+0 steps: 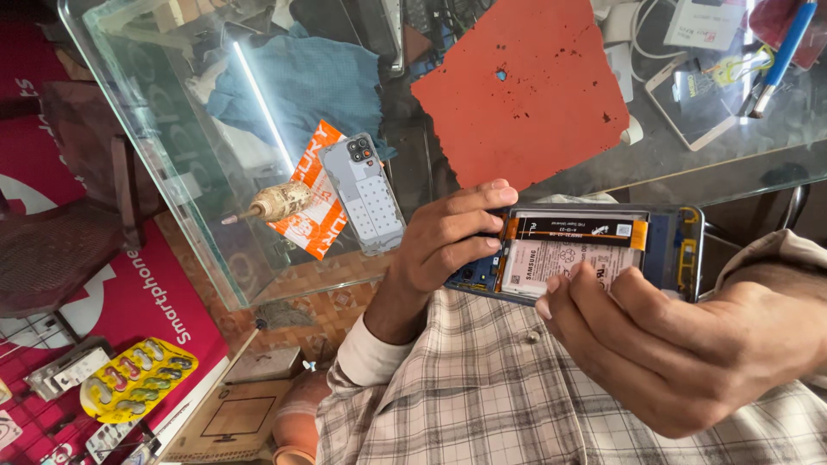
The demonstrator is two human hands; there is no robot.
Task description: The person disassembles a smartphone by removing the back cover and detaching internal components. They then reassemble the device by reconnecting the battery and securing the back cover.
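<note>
I hold an opened blue smartphone (663,237) with its back cover off, above my lap; a white battery and an orange-and-black flex strip show inside. My left hand (444,245) grips the phone's left end, its fingertips resting on the orange end of the strip. From below, my right hand (680,344) grips the phone, with the fingers curled over the battery's lower edge. The phone's lower right part is hidden behind this hand.
A glass table (172,172) carries a red mat (525,86), a grey phone back cover (372,194) on an orange packet (310,220), a tape-wrapped tool (274,203), a blue cloth (301,82) and a white-framed screen (693,95). A yellow blister pack (138,379) lies lower left.
</note>
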